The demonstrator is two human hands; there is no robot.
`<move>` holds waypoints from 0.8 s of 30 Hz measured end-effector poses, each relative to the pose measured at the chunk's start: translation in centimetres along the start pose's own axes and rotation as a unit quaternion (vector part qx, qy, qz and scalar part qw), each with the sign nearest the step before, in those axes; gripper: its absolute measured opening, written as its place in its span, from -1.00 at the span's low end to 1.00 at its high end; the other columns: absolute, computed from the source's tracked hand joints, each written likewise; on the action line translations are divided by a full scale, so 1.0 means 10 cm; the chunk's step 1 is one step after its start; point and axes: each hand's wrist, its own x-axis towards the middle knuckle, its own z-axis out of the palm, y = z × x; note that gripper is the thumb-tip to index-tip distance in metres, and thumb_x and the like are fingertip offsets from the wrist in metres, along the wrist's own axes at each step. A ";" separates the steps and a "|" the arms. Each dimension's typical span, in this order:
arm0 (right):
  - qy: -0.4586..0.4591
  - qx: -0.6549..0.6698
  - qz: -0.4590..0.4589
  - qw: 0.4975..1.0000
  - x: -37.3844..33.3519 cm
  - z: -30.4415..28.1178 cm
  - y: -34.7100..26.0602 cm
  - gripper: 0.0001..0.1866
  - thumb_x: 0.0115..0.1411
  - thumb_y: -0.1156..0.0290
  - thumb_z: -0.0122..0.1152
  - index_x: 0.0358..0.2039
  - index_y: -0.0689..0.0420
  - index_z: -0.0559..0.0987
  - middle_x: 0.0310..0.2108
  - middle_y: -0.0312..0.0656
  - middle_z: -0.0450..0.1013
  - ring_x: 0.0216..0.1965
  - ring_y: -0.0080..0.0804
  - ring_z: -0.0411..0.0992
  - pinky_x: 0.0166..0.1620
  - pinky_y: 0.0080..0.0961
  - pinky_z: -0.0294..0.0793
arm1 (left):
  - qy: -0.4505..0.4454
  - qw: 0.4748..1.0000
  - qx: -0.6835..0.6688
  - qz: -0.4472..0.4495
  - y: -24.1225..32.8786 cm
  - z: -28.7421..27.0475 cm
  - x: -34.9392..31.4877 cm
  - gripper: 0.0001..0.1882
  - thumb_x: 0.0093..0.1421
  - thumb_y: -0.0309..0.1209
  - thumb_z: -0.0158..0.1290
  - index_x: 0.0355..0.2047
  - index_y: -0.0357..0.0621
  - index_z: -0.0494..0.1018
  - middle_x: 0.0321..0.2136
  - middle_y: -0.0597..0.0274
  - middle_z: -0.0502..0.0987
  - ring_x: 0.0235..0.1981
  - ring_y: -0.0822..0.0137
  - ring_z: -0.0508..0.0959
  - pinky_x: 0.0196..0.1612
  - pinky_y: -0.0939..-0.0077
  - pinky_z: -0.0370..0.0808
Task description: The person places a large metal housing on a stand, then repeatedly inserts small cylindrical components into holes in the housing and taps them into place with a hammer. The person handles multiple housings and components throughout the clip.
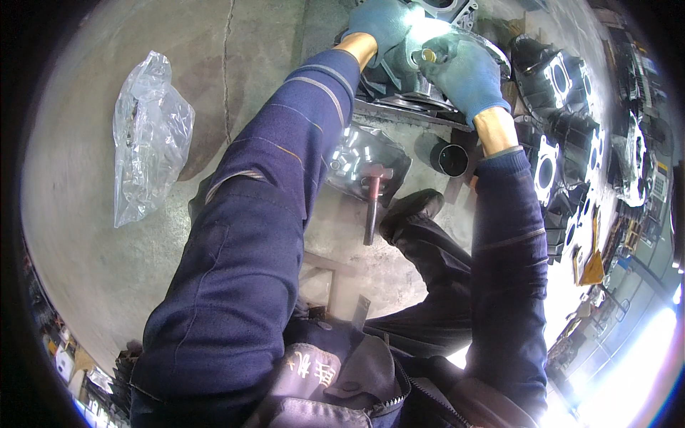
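Both hands wear blue-grey gloves and reach to a grey metal casting (pixel 394 73) at the top of the view. My left hand (pixel 383 27) lies against the casting's far left side, its fingertips lost in bright glare. At the casting's right side, my right hand (pixel 467 76) has its thumb and fingers closed around a small, round brass-coloured piece (pixel 428 55). This piece sits close to a round boss on the casting, but I cannot tell whether it touches.
A hammer (pixel 372 203) lies partly on a plastic sheet holding several small metal parts (pixel 347 155). Right of it stands a black cylindrical container (pixel 449 159). A clear plastic bag (pixel 151 135) rests on the floor at left. More dark castings (pixel 555 80) line the right side.
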 end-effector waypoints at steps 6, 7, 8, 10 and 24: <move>-0.018 -0.019 0.007 1.000 0.04 -0.03 -0.06 -0.64 0.13 0.03 0.38 -0.13 -0.09 0.73 -0.18 -0.10 0.65 -0.15 -0.05 0.62 -0.08 -0.16 0.59 | -0.008 1.000 0.020 -0.002 -0.03 0.02 0.02 -0.34 0.34 0.16 -0.10 -0.33 -0.21 0.69 -0.26 -0.30 0.61 -0.15 -0.25 0.64 -0.10 -0.08 0.54; -0.020 -0.025 0.003 0.999 0.05 -0.03 -0.06 -0.64 0.13 0.03 0.38 -0.13 -0.08 0.73 -0.18 -0.10 0.65 -0.16 -0.04 0.62 -0.09 -0.16 0.59 | -0.001 1.000 0.014 0.000 -0.04 0.03 0.02 -0.35 0.34 0.16 -0.10 -0.33 -0.21 0.69 -0.26 -0.29 0.62 -0.15 -0.25 0.64 -0.10 -0.08 0.54; -0.022 -0.031 -0.001 0.999 0.06 -0.03 -0.07 -0.64 0.13 0.03 0.38 -0.13 -0.08 0.73 -0.18 -0.09 0.65 -0.16 -0.04 0.62 -0.09 -0.15 0.60 | 0.005 1.000 0.009 0.002 -0.05 0.03 0.02 -0.36 0.33 0.15 -0.09 -0.33 -0.20 0.69 -0.27 -0.29 0.62 -0.16 -0.24 0.64 -0.11 -0.08 0.54; -0.025 -0.036 0.006 0.999 0.06 -0.03 -0.07 -0.64 0.13 0.04 0.38 -0.13 -0.07 0.73 -0.18 -0.08 0.65 -0.16 -0.04 0.62 -0.09 -0.15 0.60 | 0.011 1.000 0.009 0.007 -0.06 0.05 0.02 -0.37 0.33 0.15 -0.08 -0.33 -0.20 0.69 -0.27 -0.28 0.62 -0.16 -0.24 0.65 -0.11 -0.08 0.54; 0.182 0.172 0.024 0.968 -0.60 0.41 0.15 -0.51 0.09 0.20 0.45 0.02 0.09 0.64 -0.19 -0.07 0.62 -0.12 -0.17 0.60 -0.05 -0.23 0.57 | 0.044 0.999 0.016 0.019 -0.10 0.12 0.05 -0.29 0.33 0.20 -0.12 -0.21 -0.25 0.68 -0.21 -0.27 0.64 -0.12 -0.22 0.64 -0.04 0.00 0.51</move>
